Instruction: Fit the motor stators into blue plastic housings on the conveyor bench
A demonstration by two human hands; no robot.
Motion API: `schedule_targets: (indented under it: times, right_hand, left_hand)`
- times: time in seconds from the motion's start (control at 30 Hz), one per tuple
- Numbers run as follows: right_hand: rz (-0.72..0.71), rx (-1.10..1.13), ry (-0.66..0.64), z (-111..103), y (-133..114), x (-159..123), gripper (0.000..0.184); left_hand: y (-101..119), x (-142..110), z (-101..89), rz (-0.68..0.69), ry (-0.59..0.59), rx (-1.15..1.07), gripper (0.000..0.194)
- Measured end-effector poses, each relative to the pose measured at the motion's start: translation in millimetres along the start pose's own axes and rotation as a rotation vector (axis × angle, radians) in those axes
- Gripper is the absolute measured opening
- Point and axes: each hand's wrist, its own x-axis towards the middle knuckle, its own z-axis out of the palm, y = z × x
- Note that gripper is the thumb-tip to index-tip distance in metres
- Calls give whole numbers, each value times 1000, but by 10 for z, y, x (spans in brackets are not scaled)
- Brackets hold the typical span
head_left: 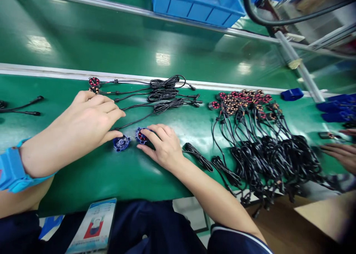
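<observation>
Cable [198,157] beside the right hand [164,144], if snagged, could tug askew the red-coiled part [140,135] pinched there on the table [111,176], while whether the left hand [93,115], near a blue housing [121,144], grips anything is unclear.

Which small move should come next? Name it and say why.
Probably the left hand should take the copper coil ring: it lies close to that hand, and the blue housing at the left thumb shows no coils, whereas red coils show in the second housing, at the right hand.

Cable pile [261,155] (tabletop [139,176]) right of 2 housings [121,144]
</observation>
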Motion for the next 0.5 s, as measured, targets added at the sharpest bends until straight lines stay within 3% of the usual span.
schedule_targets:
  times: [0.13, 0.3, 0.43, 0.5]
  right_hand:
    - [55, 123, 63, 7, 64, -35, 57]
    - [146, 110, 14, 7, 31, -17, 73]
    - [192, 146, -117, -7, -93, 13, 64]
    - [224, 203, -128, -123, -104, 38, 61]
  left_hand:
    - [-45, -57, 1, -1, 30, 47, 48]
    - [-86, -83, 59, -9, 39, 29, 55]
    - [-64, -98, 129, 11, 87, -21, 50]
    - [-74, -144, 225, 24, 96, -35, 51]
